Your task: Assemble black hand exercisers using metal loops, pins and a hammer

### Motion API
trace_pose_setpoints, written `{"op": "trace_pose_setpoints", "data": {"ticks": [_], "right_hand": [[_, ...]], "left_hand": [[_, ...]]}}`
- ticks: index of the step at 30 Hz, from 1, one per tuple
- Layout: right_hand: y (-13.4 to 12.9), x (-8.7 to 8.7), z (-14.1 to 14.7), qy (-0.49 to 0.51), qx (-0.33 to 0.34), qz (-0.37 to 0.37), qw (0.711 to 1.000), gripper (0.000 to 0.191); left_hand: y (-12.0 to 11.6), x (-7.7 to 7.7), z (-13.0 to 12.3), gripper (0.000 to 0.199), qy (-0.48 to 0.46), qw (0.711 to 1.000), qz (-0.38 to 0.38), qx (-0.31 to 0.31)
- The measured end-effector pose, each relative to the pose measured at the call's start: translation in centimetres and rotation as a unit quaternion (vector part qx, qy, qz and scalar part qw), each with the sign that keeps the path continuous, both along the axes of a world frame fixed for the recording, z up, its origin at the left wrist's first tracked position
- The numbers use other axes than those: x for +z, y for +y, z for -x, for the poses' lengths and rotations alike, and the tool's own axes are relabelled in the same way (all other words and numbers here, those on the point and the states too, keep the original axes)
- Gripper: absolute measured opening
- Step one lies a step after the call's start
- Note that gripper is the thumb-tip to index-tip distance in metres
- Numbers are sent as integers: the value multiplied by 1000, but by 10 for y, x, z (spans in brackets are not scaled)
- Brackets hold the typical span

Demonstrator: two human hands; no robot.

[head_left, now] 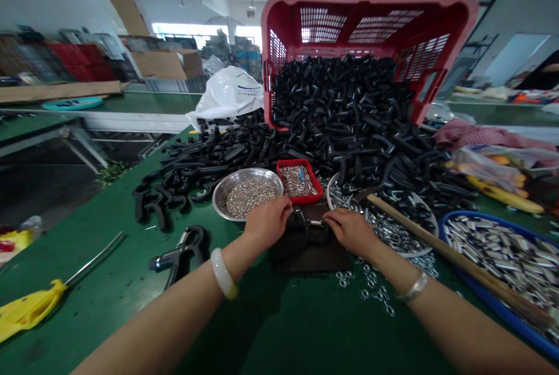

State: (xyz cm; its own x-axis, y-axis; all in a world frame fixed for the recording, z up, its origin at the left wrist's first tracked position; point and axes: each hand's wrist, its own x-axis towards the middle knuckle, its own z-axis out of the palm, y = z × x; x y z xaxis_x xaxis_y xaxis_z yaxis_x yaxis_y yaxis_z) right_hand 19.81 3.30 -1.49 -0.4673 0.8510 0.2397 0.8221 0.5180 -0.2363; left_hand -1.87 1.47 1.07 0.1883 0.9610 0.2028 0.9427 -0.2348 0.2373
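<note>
Both hands were down at the middle of the green surface, working on one black plastic grip that sat on a dark pad. The grip had a small metal coil or bolt bit showing at its center, and part of it was hidden by the fingers. The left hand was closed on its left side, and the right hand pinched in from the other side, so neither was really open.

Right behind that was a steel bowl of small silver parts, next to a red tray full of screws. A big heap of black handles spilled out of a tipped red crate and spread across the surface. Over on the right there was a round plate of washers, with loose nuts scattered just below it, plus a wooden stick and a blue tray of metal sleeves. Another assembled black grip lay near the left forearm, and a yellow-handled tool sat farther left.
</note>
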Motion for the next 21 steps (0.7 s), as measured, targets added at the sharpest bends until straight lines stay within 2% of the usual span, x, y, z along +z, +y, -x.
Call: {"op": "trace_pose_setpoints", "data": {"ticks": [3,7,12,16,21], "right_hand": [[0,0,-4,23,14,-2,1000,21],[-1,-2,-5,27,22,-9,999,20],[-3,-3,-3,14,-1,-18,1000,22],[-3,-3,-3,-3,5,-20,1000,21],[-3,-4,-3,7,10,-27,1000,21]], "left_hand": [[-6,-8,-18,18,11,1000,-13,-25],[-7,-16,-25,18,14,999,-23,-19],[-6,-12,-23,18,11,999,5,-29],[-5,-10,-24,17,10,999,28,-16],[-4,-12,-25,16,12,1000,8,-20]]}}
